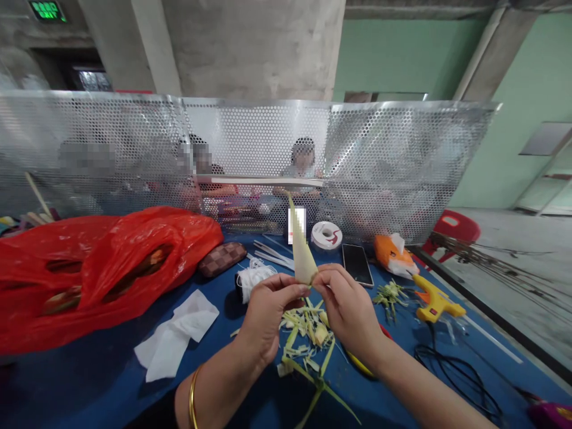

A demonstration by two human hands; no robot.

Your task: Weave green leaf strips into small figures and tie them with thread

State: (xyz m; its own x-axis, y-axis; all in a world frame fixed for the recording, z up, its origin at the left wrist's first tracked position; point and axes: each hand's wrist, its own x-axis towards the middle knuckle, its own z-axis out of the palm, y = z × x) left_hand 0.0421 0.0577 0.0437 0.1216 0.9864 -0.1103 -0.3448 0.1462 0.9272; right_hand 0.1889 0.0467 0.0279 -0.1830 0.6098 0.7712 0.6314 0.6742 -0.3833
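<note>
Upright above the blue table (210, 369) stands a pale green, pointed husk leaf (304, 256), its wide lower end between my two hands. My left hand (272, 304) pinches the bottom edge from the left, thumb against fingers. From the right, my right hand (344, 304) grips the same lower end, fingers bent together. Below the hands lies a pile of cut leaf scraps (308, 333), with longer green strips (320, 384) nearer the front. Behind my right hand, part of a red and yellow tool handle (360, 364) shows on the table.
Left: red plastic bag (179, 244), checkered pouch (222, 259), white tissue (176, 336), white string (254, 277). Right: ribbon roll (326, 236), phone (357, 264), orange tissue pack (394, 253), yellow glue gun (435, 301) with black cable. A perforated metal screen (263, 143) crosses behind; people sit beyond.
</note>
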